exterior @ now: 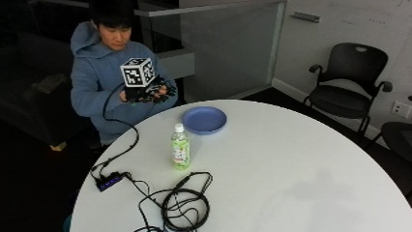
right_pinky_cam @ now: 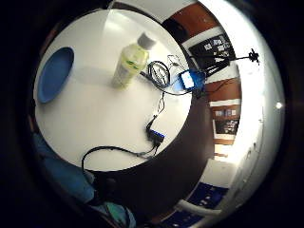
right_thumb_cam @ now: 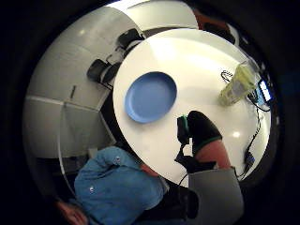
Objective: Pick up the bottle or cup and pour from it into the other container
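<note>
A clear bottle [exterior: 180, 150] of pale green drink with a white cap stands upright on the round white table [exterior: 289, 159], left of its middle. Beyond the bottle, near the far edge in front of the person, lies a shallow blue bowl [exterior: 204, 119]. My gloved right hand [exterior: 151, 92] is raised at chest height above the table's far edge, away from both, with relaxed fingers holding nothing. Both palm views look down on the table from above, taking in the bottle [right_pinky_cam: 129, 64] [right_thumb_cam: 236, 84] and the bowl [right_pinky_cam: 54, 73] [right_thumb_cam: 150, 96]. The gloved thumb [right_thumb_cam: 199, 129] shows over the table.
A coil of black cable [exterior: 183, 203] lies at the near edge, just in front of the bottle. A small black hub [exterior: 108, 182] sits at the left rim. A blue device [right_pinky_cam: 190, 80] lies by the cables. Black chairs [exterior: 351, 82] stand beyond the table.
</note>
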Tool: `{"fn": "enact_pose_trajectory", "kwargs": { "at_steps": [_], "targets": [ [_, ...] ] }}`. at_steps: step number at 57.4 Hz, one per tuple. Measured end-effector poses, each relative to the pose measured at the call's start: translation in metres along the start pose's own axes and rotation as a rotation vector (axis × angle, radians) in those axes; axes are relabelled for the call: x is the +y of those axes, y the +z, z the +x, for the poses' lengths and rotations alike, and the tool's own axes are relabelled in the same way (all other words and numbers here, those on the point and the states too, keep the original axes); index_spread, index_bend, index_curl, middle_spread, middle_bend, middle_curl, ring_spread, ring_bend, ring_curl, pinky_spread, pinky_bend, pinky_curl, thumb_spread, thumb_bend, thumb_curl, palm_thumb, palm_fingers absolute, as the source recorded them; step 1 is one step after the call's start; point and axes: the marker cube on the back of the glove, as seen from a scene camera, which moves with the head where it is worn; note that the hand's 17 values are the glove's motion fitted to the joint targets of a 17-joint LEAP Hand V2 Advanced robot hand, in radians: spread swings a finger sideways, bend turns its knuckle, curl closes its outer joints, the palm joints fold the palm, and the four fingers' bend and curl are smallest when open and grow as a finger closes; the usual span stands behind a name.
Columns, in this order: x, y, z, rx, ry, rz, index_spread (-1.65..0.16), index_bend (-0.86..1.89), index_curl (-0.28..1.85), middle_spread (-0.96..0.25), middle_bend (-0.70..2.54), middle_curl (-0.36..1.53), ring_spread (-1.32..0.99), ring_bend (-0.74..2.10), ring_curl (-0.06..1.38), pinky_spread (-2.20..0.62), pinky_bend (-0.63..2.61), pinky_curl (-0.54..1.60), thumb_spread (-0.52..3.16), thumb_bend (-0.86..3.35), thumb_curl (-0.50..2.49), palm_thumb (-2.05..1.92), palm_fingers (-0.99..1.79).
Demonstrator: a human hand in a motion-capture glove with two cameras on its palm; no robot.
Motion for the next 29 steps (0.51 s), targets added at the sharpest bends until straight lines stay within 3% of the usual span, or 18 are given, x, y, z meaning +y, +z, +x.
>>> {"fn": "enact_pose_trajectory", "kwargs": {
  "at_steps": [11,29],
  "targets": [
    [0.022,-0.009,0.057,-0.176,0.021,0.147,-0.39,0.17,0.28,-0.03,0.18,0.21,0.18,0.39,0.23,0.22,0.52,0.21,1.01,0.05,0.38,0.74,0.15],
    [0.035,0.024,0.132,-0.437,0.138,0.244,-0.39,0.14,0.27,-0.03,0.18,0.25,0.16,0.42,0.26,0.22,0.54,0.24,0.98,-0.03,0.41,0.76,0.13]
  ]
}}
